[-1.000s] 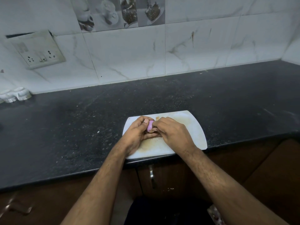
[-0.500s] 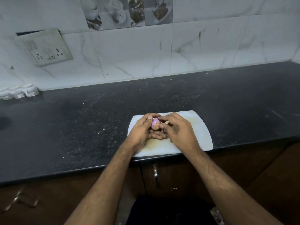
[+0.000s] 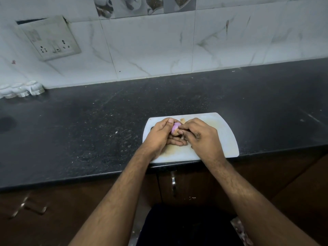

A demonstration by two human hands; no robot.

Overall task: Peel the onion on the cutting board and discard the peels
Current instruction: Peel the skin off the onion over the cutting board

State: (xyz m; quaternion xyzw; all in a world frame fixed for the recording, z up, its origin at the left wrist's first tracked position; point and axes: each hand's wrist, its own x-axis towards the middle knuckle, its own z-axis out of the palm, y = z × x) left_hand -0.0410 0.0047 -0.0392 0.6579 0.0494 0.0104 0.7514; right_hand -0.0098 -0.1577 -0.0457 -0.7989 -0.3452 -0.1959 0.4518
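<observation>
A small pink-purple onion point(image 3: 175, 128) is held just above the white cutting board point(image 3: 223, 137). My left hand point(image 3: 160, 134) grips it from the left, thumb on top and fingers curled underneath. My right hand point(image 3: 202, 136) meets it from the right, its fingertips pinching at the onion's skin. Most of the onion is hidden between the two hands. A small brown scrap of peel point(image 3: 182, 120) lies on the board just behind the hands.
The board lies at the front edge of a dark speckled counter point(image 3: 88, 132). White cap-like objects point(image 3: 21, 89) stand at the far left by the tiled wall. A socket plate point(image 3: 51, 39) hangs on the wall. Brown cabinet doors with a handle point(image 3: 173, 183) are below.
The camera view has shifted and tilted down. Both hands stay together on the onion over the board, and more of its pink surface shows between the fingers.
</observation>
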